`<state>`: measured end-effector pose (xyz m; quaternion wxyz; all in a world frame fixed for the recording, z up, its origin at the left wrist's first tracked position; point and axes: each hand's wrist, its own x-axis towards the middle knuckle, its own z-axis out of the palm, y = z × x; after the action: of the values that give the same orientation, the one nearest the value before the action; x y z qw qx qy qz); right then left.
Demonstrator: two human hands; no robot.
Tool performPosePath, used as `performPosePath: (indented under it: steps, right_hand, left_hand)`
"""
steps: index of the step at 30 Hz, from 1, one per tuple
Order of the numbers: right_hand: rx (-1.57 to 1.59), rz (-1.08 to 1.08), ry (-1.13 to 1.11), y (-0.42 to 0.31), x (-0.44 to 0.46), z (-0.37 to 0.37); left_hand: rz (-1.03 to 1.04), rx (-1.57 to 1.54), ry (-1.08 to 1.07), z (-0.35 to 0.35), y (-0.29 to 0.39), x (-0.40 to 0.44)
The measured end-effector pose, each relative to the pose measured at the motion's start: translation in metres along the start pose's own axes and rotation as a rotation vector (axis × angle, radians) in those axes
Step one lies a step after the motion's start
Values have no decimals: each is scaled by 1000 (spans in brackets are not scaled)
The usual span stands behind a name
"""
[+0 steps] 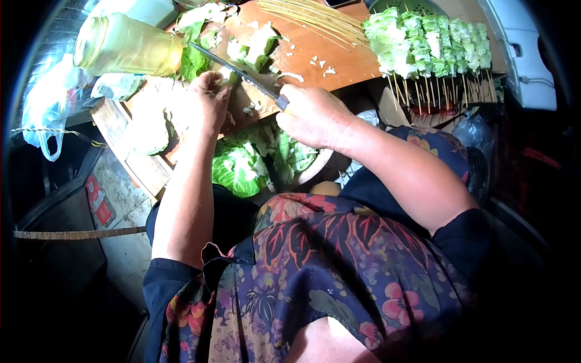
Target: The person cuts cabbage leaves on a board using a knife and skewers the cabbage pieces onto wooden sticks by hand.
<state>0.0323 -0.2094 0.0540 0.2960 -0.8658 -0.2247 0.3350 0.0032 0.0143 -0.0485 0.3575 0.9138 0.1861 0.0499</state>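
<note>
Basin (pixel 321 164) of leaves (pixel 238 166), yellowish jar (pixel 130 45), right hand (pixel 311 115) gripping knife (pixel 239 73)

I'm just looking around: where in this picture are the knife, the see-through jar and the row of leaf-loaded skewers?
Knife (pixel 242 74): head view, about midway along the blade.
Jar (pixel 130 45): head view, middle of its side wall.
Leaf-loaded skewers (pixel 433 45): head view, on leaves near the row's middle.

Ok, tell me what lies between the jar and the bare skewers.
Between jar and bare skewers, the head view shows leafy greens, cut vegetable pieces and part of the knife blade.
</note>
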Motion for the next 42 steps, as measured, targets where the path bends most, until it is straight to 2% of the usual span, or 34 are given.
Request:
performPosePath:
  steps: [1, 6, 11, 17, 19, 22, 25, 29, 34, 40, 42]
  right_hand:
    - [22, 102, -53, -4, -2, 0]
    - [-29, 97, -81, 6, -2, 12]
    - [-64, 78, -47, 2, -2, 10]
    - [-137, 24, -138, -4, 15, 2]
    - [-127, 102, -203, -10, 22, 4]
    - [-130, 73, -66, 2, 29, 26]
    - [-122, 101, -63, 7, 29, 28]
    - [-92, 154, -58, 8, 27, 23]
    - [-69, 104, 10, 11, 36, 21]
    - [7, 142, -19, 4, 35, 16]
    - [38, 154, -12, 4, 32, 15]
  left_hand:
    - [-29, -6, 12, 0, 4, 0]
    - [-28, -97, -9, 4, -7, 4]
    - [-42, -46, -24, 3, -5, 4]
    - [-80, 1, -57, 0, -5, 7]
    - [-99, 32, -75, -1, 0, 4]
    - [-46, 142, -42, -1, 4, 3]
    - [3, 197, -6, 1, 2, 0]
    - [-65, 142, 19, -2, 6, 7]
    - [-145, 121, 13, -9, 28, 13]
    - [-59, -41, -14, -4, 11, 18]
    - [-90, -64, -42, -10, 18, 14]
